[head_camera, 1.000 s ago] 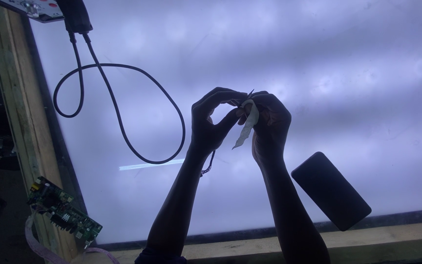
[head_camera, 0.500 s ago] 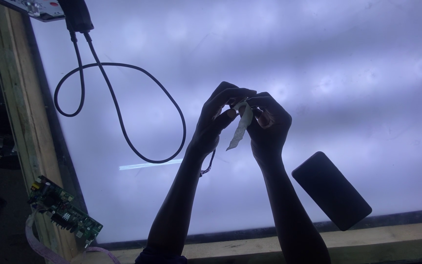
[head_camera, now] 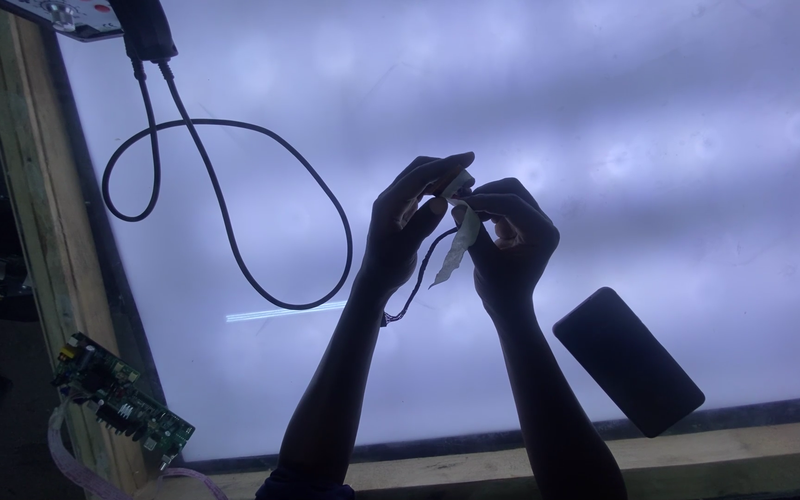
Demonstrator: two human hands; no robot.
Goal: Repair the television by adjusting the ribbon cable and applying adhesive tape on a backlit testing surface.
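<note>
Pale white strip (head_camera: pixel 454 243), papery or maybe a flat ribbon, is what I've got pinched between both hands dead centre of the frame. My left hand (head_camera: pixel 406 230) has thumb and fingers closed on its top end, my right hand (head_camera: pixel 509 243) is curled in on it from the other side, fingertips of the two nearly touching. The strip hangs down limp and a bit twisted between my wrists, and a thin dark wire (head_camera: pixel 416 282) dangles below it. As far as I can judge, I'm mid-fiddle: nothing's connected to anything, and the strip isn't on the green circuit board (head_camera: pixel 120 400) sitting lower left on the wooden frame (head_camera: pixel 43 231). Everything's backlit by the big glowing panel (head_camera: pixel 604 139), smooth and milky with soft bright blobs. A glossy black cable (head_camera: pixel 233 222) loops across upper left from a plug (head_camera: pixel 145 30), and a flat black rounded slab (head_camera: pixel 629 360), phone-like, lies lower right
</note>
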